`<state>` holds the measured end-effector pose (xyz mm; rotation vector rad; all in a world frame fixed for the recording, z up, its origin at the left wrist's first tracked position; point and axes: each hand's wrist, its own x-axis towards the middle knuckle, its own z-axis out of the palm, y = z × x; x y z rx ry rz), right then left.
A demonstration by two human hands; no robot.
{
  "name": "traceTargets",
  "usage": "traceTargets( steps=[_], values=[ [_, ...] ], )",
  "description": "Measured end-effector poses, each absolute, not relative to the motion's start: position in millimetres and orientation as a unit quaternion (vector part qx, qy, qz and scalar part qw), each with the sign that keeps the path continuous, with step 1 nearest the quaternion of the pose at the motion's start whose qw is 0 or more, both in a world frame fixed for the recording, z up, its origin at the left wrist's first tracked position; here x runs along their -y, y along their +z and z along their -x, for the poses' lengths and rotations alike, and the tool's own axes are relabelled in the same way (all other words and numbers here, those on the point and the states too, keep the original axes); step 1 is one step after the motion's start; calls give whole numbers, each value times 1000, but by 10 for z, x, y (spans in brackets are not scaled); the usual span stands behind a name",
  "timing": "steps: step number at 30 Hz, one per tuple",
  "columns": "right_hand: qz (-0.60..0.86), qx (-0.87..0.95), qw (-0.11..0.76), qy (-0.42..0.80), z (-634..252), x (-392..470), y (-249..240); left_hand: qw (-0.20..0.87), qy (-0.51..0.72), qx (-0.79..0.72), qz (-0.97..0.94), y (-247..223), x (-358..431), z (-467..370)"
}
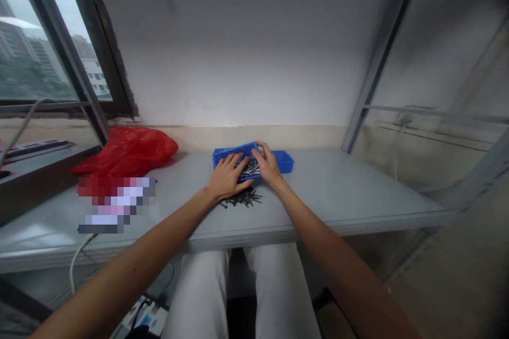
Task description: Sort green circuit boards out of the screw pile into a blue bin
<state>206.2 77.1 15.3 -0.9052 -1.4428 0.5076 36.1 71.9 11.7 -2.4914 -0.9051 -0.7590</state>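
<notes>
A blue plastic tray (pixel 238 150) holding shiny silver screws (pixel 250 167) sits on the grey table, slightly tilted. My left hand (pixel 227 178) lies across its left front side, fingers spread over the inside and thumb stretched along the outside of the front wall. My right hand (pixel 269 165) grips the tray's right end, thumb toward the inside and fingers at the rim. Just in front, a loose pile of dark screws (pixel 244 198) lies on the tabletop, close below my left thumb. A second blue tray (pixel 283 161) stands behind my right hand, partly hidden.
A crumpled red plastic bag (pixel 131 148) rests at the back left of the table (pixel 350 190). In front of it lies a pixelated object (pixel 117 206), with a white cable (pixel 75 259) hanging over the edge nearby. Metal posts (pixel 382 58) and a wall bound the table.
</notes>
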Motion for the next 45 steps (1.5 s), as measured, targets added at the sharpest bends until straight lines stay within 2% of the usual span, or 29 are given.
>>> traceTargets(
  steps=[17,24,35,45],
  values=[
    [381,597,656,259,-2077,-784,160,172,-294,323,883,170,-682,-359],
    [330,604,681,250,-2103,-708,91,220,-317,286,877,101,-765,-338],
    [367,655,653,97,-2147,-615,52,198,-277,302,890,84,-757,-332],
    [348,680,641,71,-2135,-572,69,169,-270,329,889,79,-708,-310]
  ],
)
